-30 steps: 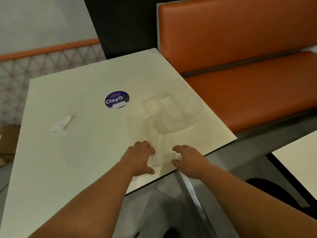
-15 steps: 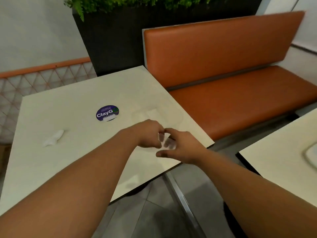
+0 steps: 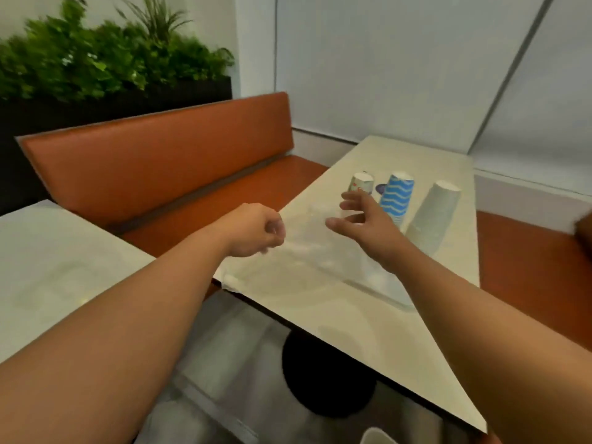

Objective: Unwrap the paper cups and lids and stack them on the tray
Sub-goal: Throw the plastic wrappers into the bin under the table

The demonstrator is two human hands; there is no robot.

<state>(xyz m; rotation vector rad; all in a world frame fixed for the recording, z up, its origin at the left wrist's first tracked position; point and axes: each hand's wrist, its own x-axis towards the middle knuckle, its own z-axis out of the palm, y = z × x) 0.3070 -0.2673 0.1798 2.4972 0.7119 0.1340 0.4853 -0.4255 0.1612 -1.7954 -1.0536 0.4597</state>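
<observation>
We've swung from the left table to the right one [image 3: 368, 322], where cup stacks [image 3: 397, 198] stand center-right: left hand [image 3: 256, 230] fisted, contents unclear, right hand [image 3: 362, 219] spread wide toward clear wrap [image 3: 307, 248], so we're starting unwrapping.

Left hand [image 3: 256, 230] loosely fisted, right hand [image 3: 365, 224] spread-fingered, both forearms outstretched.

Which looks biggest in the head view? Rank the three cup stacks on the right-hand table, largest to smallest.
1. White cup stack: looks largest, though it stands nearest the camera.
2. Blue wavy-striped cup stack: clearly smaller in view.
3. Patterned cup stack: smallest, but farthest away and partly hidden by the right hand, so its true size is unsure.
</observation>
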